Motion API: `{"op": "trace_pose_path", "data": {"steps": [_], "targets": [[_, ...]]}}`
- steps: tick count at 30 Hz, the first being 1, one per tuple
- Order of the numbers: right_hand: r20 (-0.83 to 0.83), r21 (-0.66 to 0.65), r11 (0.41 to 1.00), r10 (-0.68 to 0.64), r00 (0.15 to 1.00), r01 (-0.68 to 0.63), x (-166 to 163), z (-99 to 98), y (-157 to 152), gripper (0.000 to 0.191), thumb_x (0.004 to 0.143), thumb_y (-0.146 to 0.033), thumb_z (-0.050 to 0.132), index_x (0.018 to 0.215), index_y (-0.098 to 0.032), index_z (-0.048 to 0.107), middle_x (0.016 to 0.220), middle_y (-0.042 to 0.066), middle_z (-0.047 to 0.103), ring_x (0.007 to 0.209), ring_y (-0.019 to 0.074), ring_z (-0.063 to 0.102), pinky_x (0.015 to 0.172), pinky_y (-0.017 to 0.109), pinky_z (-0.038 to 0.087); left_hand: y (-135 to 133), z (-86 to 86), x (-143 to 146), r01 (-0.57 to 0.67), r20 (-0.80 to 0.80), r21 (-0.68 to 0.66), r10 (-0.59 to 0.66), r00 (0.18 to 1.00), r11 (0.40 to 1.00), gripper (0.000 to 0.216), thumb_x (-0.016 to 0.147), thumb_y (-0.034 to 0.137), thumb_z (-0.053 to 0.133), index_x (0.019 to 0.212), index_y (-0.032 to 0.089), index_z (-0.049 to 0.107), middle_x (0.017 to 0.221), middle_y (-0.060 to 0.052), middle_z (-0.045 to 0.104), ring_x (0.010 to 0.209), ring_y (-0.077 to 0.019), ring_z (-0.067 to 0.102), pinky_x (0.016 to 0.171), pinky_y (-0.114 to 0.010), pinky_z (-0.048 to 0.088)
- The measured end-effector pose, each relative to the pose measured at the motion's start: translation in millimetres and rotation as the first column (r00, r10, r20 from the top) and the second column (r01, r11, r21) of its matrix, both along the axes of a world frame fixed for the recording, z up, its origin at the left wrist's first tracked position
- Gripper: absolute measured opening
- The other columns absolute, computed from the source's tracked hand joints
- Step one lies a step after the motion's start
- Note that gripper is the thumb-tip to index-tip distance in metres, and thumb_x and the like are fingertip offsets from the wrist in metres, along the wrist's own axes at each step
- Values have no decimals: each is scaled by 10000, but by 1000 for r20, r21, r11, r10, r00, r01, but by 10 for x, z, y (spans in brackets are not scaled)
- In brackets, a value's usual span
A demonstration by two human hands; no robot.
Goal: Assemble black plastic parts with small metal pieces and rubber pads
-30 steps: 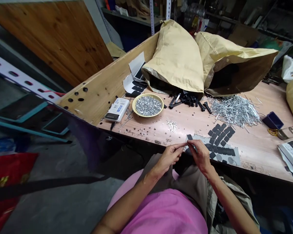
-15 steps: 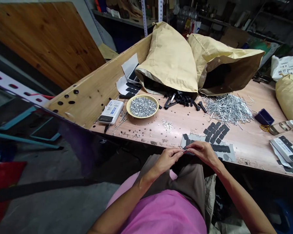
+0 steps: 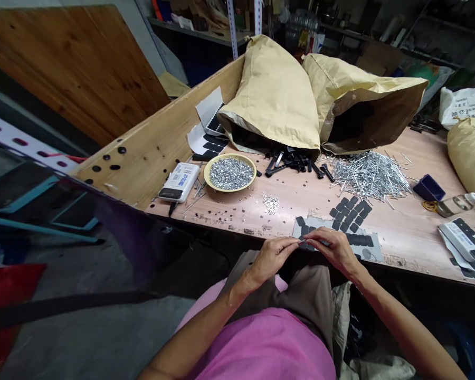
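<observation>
Fingertips pinched, my left hand (image 3: 275, 256) and my right hand (image 3: 334, 248) meet over the table's front edge. Between them shows a sliver of something thin and light, too small to name. Just beyond lies a grey sheet (image 3: 374, 252) bearing rows of black rounded pads (image 3: 362, 240), with more black pads (image 3: 350, 214) behind it. A little pile of small metal nuts or washers (image 3: 269, 203) sits on the tabletop to the left. Farther left, a yellow bowl (image 3: 209, 182) is full of similar small metal pieces. Thin metal pins (image 3: 372, 177) form a heap at the back right.
Two big paper sacks (image 3: 273, 95) lie at the back, black plastic parts (image 3: 288, 161) spilling from one. A white device (image 3: 180, 182) rests near the wooden side board (image 3: 150, 153). On the right are a blue box (image 3: 429, 188), a bottle (image 3: 457, 205) and another white device (image 3: 461, 237).
Both hands have shifted very slightly, still pinched together at the same place. Nothing else on the table has visibly moved.
</observation>
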State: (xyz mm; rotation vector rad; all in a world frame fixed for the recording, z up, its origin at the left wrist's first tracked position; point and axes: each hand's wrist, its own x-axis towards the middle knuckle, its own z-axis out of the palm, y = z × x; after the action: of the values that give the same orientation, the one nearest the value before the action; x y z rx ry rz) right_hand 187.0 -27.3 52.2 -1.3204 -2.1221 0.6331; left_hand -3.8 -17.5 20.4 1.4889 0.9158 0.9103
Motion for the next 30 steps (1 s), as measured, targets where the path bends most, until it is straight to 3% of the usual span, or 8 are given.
{"op": "trace_pose_path", "data": {"steps": [6, 15, 18, 21, 23, 25, 27, 30], "targets": [[342, 223, 961, 81, 936, -165, 31, 42, -61, 314, 969, -343, 369, 914, -204, 646, 785, 64, 660, 715, 152, 606, 683, 269, 478, 1, 13, -20, 105, -7, -50, -106, 994, 993, 213, 799, 324, 590, 889, 225, 756, 936, -49, 748, 892, -224, 679, 844, -324, 510], [431, 324, 933, 3, 902, -158, 42, -123, -107, 424, 995, -319, 244, 771, -187, 580, 685, 49, 574, 619, 148, 482, 623, 267, 384, -43, -143, 60, 115, -166, 247, -75, 983, 962, 244, 870, 268, 512, 977, 238, 729, 840, -78, 716, 776, -195, 659, 747, -283, 498], [343, 278, 959, -43, 939, -57, 3, -201, -121, 523, 994, -375, 179, 678, -194, 554, 605, 31, 536, 554, 135, 451, 578, 259, 366, -54, -136, 75, 134, -219, 332, -62, 974, 933, 273, 896, 296, 471, 991, 226, 718, 812, -90, 700, 741, -187, 649, 703, -267, 489], [249, 55, 988, -154, 956, 144, -35, -200, -115, 627, 983, -448, 122, 530, -204, 481, 469, -7, 448, 434, 109, 395, 463, 235, 308, -58, -118, 111, 130, -225, 349, -52, 973, 928, 277, 897, 303, 469, 985, 214, 715, 784, -96, 693, 720, -182, 645, 698, -263, 488], [259, -80, 966, -216, 941, 244, -20, -133, -94, 653, 972, -490, 153, 470, -204, 459, 416, -16, 424, 388, 101, 391, 427, 231, 277, -50, -107, 142, 109, -205, 321, -44, 978, 941, 264, 887, 289, 483, 974, 206, 718, 814, -105, 703, 751, -192, 654, 722, -273, 495], [260, -82, 965, -221, 940, 250, 27, -31, -73, 599, 956, -520, 244, 553, -208, 559, 502, -2, 542, 453, 116, 493, 461, 226, 325, -32, -102, 172, 77, -167, 273, -32, 986, 959, 242, 876, 265, 501, 958, 209, 721, 869, -101, 718, 802, -202, 665, 753, -282, 503], [207, -10, 986, -161, 965, 166, 81, 59, -62, 477, 943, -521, 317, 786, -220, 652, 720, 29, 659, 621, 143, 598, 553, 231, 407, -11, -103, 194, 49, -126, 223, -21, 992, 974, 220, 863, 246, 518, 936, 217, 723, 907, -79, 728, 834, -199, 671, 780, -284, 508], [184, 76, 997, -26, 983, 12, 116, 99, -67, 434, 962, -478, 304, 934, -211, 645, 841, 61, 676, 755, 153, 620, 669, 247, 443, -5, -111, 219, 41, -86, 190, -25, 996, 981, 205, 847, 246, 532, 907, 221, 726, 904, -53, 736, 829, -189, 674, 779, -278, 512]]}}
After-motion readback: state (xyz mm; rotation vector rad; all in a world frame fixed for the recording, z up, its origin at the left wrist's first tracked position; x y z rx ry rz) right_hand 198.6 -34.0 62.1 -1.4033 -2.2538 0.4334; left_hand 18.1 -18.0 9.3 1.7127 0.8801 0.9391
